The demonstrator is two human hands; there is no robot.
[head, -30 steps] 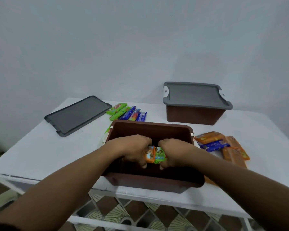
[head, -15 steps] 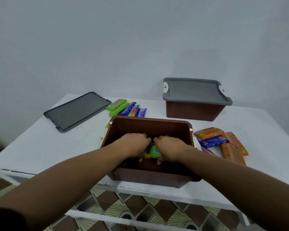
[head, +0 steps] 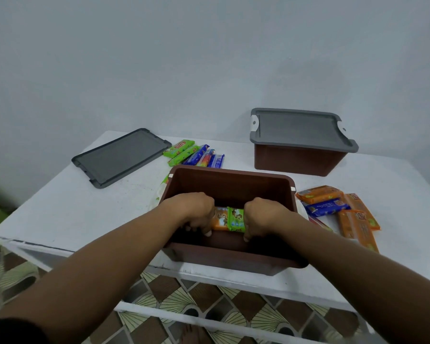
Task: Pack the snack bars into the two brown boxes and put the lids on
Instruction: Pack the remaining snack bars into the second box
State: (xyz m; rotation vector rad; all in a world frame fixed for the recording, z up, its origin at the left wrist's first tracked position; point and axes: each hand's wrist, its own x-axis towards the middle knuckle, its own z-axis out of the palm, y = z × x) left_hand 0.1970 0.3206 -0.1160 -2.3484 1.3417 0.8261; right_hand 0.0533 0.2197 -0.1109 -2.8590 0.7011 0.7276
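Near centre of white-topped bench point(head: 85, 207): open brown plastic box point(head: 233, 259), lid off. Inside it, orange and green wrapped snack bars point(head: 229, 218) held as one small bundle. Left hand point(head: 196, 214) curled round the orange end, right hand point(head: 263, 219) curled round the green end. Bundle low in the box, between near and far walls. Cannot tell whether touching the box floor.

Handling, by judgement only:
- Light, with thin slick wrappers, so likely to slide on one another and fan out if squeezed at one end alone.
- Probably snappable inside.
- Best taken across the short ends, as here, with even pressure from both sides and no bending.

Elsewhere:
- Flat grey plastic lid point(head: 121, 157) lying loose, far left.
- Green and blue wrapped bars point(head: 196, 156) just beyond the open box's far left corner.
- Orange and blue wrapped bars point(head: 355, 224) in a loose heap to its right.
- Second brown box point(head: 296, 162) far right, grey lid point(head: 296, 126) on it.

Hard to make out:
- Number of bars in the bundle.
- Most fingertips, tucked beneath it.
- Box floor under the hands, in shadow.
- Pale and green scrap point(head: 160, 194) against the open box's left wall, mostly cut off, unidentified.
- Contents of the lidded box, unseen.
- Wrapper print, too small to read.
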